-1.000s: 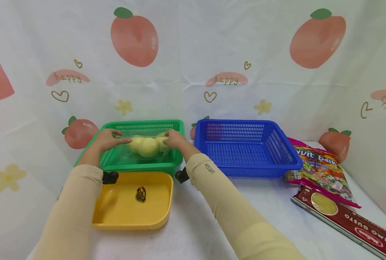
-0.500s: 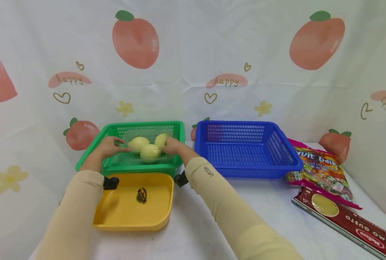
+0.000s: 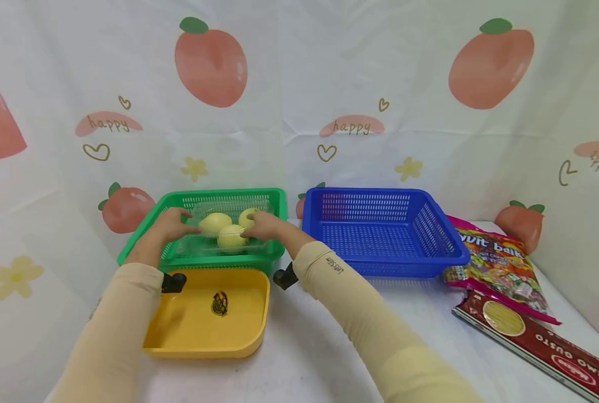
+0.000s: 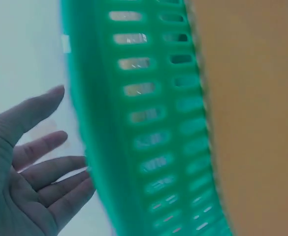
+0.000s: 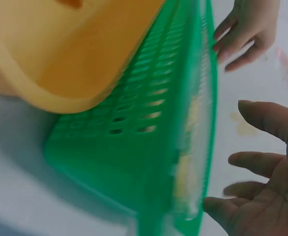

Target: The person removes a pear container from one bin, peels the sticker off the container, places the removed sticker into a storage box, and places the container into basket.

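Note:
In the head view a clear plastic box (image 3: 206,209) with three pale yellow, roundish pieces (image 3: 215,223), perhaps fruit, lies inside the green basket (image 3: 214,260). My left hand (image 3: 169,225) is over the basket's left part, fingers spread, near the box's left end. Above the right end hovers my right hand (image 3: 270,228), its fingers apart and holding nothing. Both wrist views show spread fingers just beyond the rim of the green basket. Whether any fingertip touches the box cannot be told.
A yellow tray (image 3: 188,330) with a dark sticker sits in front of the green basket. To the right stands a blue basket (image 3: 380,266). Farther right lie a pink candy bag (image 3: 501,268) and a dark red spaghetti pack (image 3: 536,338). A fruit-print cloth hangs behind.
The box has settled lower and flatter in the green basket. My right hand has let go of its right end and shifted slightly right; my left fingers have spread.

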